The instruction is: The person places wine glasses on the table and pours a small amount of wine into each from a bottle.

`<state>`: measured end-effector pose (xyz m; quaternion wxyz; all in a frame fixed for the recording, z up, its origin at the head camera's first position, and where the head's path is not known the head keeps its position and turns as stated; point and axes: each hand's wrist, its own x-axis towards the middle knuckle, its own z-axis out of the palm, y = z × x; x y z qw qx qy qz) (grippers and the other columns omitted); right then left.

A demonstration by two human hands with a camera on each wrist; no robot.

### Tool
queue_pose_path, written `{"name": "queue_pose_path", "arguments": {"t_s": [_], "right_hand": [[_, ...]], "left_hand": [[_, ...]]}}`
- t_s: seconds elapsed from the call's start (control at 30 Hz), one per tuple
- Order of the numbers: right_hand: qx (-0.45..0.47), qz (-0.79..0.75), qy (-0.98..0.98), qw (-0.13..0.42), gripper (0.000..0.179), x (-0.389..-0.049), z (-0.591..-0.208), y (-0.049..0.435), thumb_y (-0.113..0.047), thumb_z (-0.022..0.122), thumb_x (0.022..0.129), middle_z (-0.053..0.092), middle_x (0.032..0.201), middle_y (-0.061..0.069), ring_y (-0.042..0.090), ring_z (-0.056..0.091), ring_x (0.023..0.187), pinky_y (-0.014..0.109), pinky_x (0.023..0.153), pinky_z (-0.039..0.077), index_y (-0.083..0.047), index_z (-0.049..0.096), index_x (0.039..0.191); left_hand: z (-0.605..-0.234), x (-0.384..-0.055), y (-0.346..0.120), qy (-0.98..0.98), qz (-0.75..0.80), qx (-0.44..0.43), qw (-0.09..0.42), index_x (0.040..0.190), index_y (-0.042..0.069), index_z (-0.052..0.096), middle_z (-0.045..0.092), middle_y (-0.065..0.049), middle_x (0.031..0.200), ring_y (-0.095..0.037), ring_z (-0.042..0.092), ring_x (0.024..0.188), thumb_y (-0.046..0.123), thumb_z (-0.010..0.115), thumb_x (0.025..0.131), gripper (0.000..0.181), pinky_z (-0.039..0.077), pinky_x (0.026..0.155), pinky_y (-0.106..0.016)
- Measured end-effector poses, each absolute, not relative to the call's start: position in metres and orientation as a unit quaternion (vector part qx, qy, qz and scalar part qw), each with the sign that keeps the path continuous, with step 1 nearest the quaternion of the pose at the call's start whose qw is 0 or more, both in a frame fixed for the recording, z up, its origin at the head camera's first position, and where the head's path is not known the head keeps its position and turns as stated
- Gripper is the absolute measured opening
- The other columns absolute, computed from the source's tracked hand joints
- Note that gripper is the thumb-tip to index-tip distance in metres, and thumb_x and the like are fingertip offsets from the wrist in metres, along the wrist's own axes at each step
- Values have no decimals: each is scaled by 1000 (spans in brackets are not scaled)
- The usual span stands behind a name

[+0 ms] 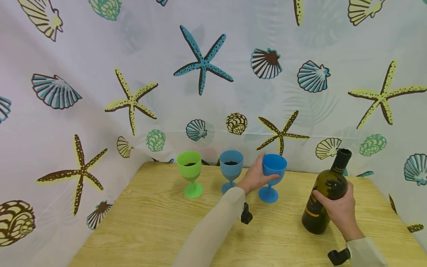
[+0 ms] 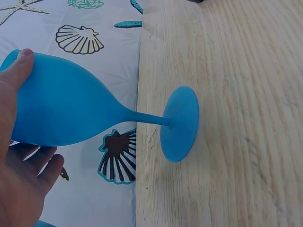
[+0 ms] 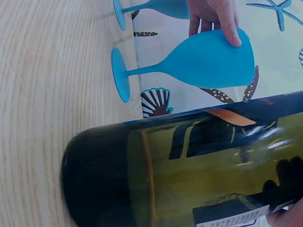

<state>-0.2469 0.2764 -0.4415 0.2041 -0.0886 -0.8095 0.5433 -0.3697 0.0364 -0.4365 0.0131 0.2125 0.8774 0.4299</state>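
My left hand (image 1: 257, 177) holds the bowl of the rightmost blue goblet (image 1: 274, 165), with the thumb on one side and fingers on the other. The goblet stands upright with its foot on the table, and only blue plastic shows inside its bowl. Wrapped around the body of a dark green wine bottle (image 1: 325, 198) is my right hand (image 1: 341, 213). The uncapped bottle leans slightly to the right in the head view; whether its base touches the table I cannot tell. In the right wrist view, its dark base (image 3: 94, 175) shows close up.
Left of my left hand stand a greyish-blue goblet (image 1: 231, 167) and a green goblet (image 1: 189, 165), both with dark liquid inside. The wooden table (image 1: 150, 226) meets a white curtain (image 1: 150, 52) printed with shells and starfish at its back edge.
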Motion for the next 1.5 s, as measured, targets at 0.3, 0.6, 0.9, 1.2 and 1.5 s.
{"name": "queue_pose_path", "arguments": {"t_s": [0.3,0.6,0.9,1.2,1.5], "right_hand": [[-97,536,-815,198,92,-246,-441,276,-27,76,81,39,136,25,41,43,119,59,97,37,-6,14,146],[-82,539,-817,189,94,-245,-442,273,-28,76,82,37,136,23,39,43,118,56,95,38,-7,12,147],[-47,531,-828,177,93,-246,-443,277,-28,73,85,35,136,25,40,43,116,58,93,39,-4,8,147],[-57,529,-828,176,94,-245,-442,277,-26,75,83,35,137,20,35,43,115,53,93,39,-6,9,146],[-54,528,-829,176,99,-243,-440,280,-22,78,80,31,139,24,41,40,119,60,95,36,-5,7,147]], "left_hand": [[-443,-361,22,863,457,211,25,153,19,12,34,-6,148,-25,39,132,48,71,81,97,37,103,-45],[-448,-351,7,864,454,217,25,153,18,13,35,-7,148,-25,39,131,50,69,82,96,38,102,-44],[-451,-338,-15,860,460,222,23,153,24,14,32,-4,150,-26,39,131,52,67,83,92,40,99,-47],[-450,-324,-32,861,444,248,16,152,23,14,31,-2,151,-24,36,133,49,68,84,91,38,101,-47],[-447,-309,-44,853,455,252,25,152,22,17,31,-3,150,-24,38,132,45,71,83,90,39,101,-47]]}}
